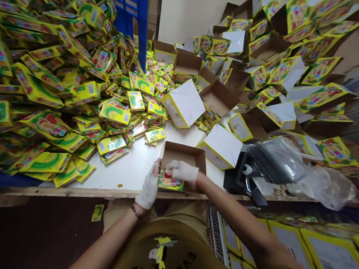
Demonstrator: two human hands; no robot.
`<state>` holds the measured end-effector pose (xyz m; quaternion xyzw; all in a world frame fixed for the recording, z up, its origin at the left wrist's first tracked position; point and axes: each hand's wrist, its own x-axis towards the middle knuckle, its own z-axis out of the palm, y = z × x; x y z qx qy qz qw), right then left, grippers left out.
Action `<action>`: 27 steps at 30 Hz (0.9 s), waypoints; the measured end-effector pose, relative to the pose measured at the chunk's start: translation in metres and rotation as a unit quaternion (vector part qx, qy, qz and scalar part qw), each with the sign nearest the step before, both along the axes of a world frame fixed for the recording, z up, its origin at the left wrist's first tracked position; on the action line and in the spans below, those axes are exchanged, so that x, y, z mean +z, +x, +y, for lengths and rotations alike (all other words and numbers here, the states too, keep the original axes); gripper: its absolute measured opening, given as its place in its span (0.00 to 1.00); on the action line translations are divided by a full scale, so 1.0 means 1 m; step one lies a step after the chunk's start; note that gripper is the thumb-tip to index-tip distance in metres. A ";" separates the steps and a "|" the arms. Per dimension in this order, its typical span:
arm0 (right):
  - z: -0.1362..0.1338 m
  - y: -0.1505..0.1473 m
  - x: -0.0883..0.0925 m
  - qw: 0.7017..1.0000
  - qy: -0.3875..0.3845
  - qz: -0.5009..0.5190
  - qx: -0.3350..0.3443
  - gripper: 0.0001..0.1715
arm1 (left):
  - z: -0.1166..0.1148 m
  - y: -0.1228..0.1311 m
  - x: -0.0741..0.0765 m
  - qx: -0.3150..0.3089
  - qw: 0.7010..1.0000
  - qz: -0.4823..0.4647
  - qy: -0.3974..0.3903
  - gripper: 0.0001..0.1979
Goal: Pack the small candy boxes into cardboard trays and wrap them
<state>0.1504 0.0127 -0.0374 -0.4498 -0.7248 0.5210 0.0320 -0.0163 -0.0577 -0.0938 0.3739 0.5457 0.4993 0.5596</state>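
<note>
An open cardboard box [184, 152] with a brown inside stands at the table's front edge. My left hand [148, 187], in a white glove with bare fingertips, lies along the box's left side, fingers stretched out and the thumb hidden. Inside the box, my right hand [182, 170], also gloved, reaches in from the right with its fingers bent down onto a small green and yellow packet [171, 182]. The fingers are curled at the packet's upper edge.
A big heap of yellow-green packets [48, 84] covers the left. Upturned boxes [184, 103] and many others fill the right. A blue crate [142, 30] stands behind. Beside a black tape dispenser [252, 183] lie plastic bags [280, 158]. The wooden edge [81, 191] runs along the front.
</note>
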 end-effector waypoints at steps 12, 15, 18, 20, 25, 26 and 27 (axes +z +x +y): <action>-0.019 -0.027 -0.020 0.938 0.258 -0.153 0.170 0.15 | 0.006 -0.038 0.021 -0.056 0.957 0.280 0.053 0.29; -0.018 -0.027 -0.012 0.949 0.240 -0.137 0.152 0.12 | 0.040 -0.096 0.047 -0.053 0.812 0.572 0.097 0.18; -0.016 -0.023 0.002 0.962 0.259 -0.049 0.069 0.09 | 0.062 -0.147 0.066 -0.074 0.732 0.675 0.051 0.15; -0.015 -0.022 0.014 0.957 0.289 0.034 -0.006 0.11 | 0.069 -0.163 0.070 -0.101 0.694 0.713 0.013 0.17; -0.013 -0.049 0.036 0.944 0.243 0.158 -0.155 0.15 | 0.049 -0.144 0.067 -0.033 0.842 0.538 0.022 0.24; -0.013 -0.060 0.036 0.952 0.187 0.167 -0.177 0.17 | 0.040 -0.133 0.066 -0.017 0.898 0.438 0.044 0.26; -0.013 -0.071 0.035 0.958 0.118 0.176 -0.192 0.21 | 0.029 -0.121 0.066 -0.014 0.940 0.335 0.066 0.27</action>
